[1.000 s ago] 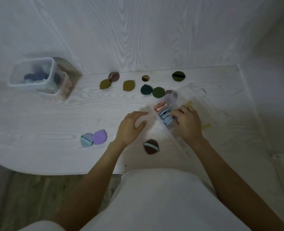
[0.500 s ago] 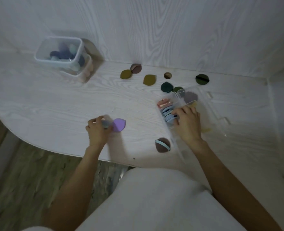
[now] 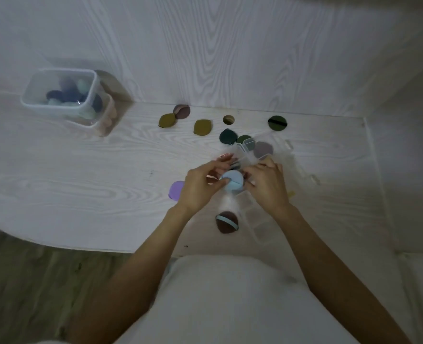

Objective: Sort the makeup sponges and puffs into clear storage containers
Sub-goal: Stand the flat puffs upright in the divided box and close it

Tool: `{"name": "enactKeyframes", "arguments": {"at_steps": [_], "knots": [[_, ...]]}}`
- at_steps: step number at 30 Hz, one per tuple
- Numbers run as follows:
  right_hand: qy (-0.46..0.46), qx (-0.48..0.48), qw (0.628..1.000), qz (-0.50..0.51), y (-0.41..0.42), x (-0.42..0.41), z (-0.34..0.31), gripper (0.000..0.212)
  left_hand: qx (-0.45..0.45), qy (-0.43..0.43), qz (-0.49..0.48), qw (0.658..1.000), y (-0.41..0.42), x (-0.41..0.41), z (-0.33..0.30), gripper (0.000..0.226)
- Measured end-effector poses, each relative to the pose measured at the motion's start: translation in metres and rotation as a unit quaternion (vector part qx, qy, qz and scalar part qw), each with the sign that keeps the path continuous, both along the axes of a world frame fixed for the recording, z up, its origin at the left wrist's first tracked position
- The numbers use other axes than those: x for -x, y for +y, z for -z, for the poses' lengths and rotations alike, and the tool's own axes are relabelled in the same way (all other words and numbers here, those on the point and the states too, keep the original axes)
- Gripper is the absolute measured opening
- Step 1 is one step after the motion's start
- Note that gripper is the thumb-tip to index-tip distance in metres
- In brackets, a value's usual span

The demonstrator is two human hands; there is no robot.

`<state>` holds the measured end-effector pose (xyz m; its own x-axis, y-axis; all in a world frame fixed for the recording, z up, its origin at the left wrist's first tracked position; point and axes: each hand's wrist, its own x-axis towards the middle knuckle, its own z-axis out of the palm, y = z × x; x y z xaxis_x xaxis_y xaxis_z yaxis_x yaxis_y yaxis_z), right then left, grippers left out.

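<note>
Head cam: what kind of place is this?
Probably a home desk or vanity corner: a white woodgrain table against matching wall panels, makeup puffs loose on it, and a clear tub of sponges, wood-look floor below.

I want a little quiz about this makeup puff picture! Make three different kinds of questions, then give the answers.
1. True or false: the left hand holds the light blue puff.
2. Which puff lies nearest the person's body? A) purple puff B) brown puff C) dark green puff
3. Fill in: the tub of sponges stands at the table's far ____ side.

Key: 1 true; 2 B; 3 left.
</note>
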<state>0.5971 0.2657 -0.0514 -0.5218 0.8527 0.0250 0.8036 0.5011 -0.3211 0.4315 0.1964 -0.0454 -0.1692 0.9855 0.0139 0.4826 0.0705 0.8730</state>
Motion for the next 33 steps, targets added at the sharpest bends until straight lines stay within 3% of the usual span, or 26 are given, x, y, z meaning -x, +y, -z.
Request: {"name": "enactKeyframes", "arguments": {"at_steps": [7, 12, 15, 21, 26, 30, 33], "knots": [[0.035, 0.048, 0.998, -0.038, 0.018, -0.014, 0.007, 0.022, 0.010, 0.061, 0.063, 0.996, 0.009, -0.007, 0.009, 0.019], [0.032, 0.045, 0.998, -0.043, 0.024, -0.011, 0.011, 0.019, -0.081, 0.201, 0.099, 0.971, 0.008, -0.017, 0.005, 0.017], [0.049, 0.050, 0.997, -0.043, 0.023, -0.014, 0.012, 0.022, -0.087, 0.240, 0.090, 0.963, 0.015, -0.022, 0.006, 0.017], [0.045, 0.083, 0.995, -0.033, 0.024, -0.019, 0.010, 0.031, -0.043, 0.230, 0.096, 0.967, 0.020, -0.021, 0.007, 0.017], [0.089, 0.073, 0.993, -0.016, 0.022, -0.022, 0.003, 0.025, -0.061, 0.288, 0.100, 0.950, 0.024, -0.028, 0.008, 0.022], [0.127, 0.067, 0.990, 0.000, 0.018, -0.026, -0.004, 0.018, 0.005, 0.250, 0.109, 0.962, 0.023, -0.038, 0.005, 0.016], [0.118, 0.061, 0.991, -0.007, 0.016, -0.027, -0.004, 0.015, -0.036, 0.273, 0.161, 0.948, 0.018, -0.040, 0.008, 0.010]]}}
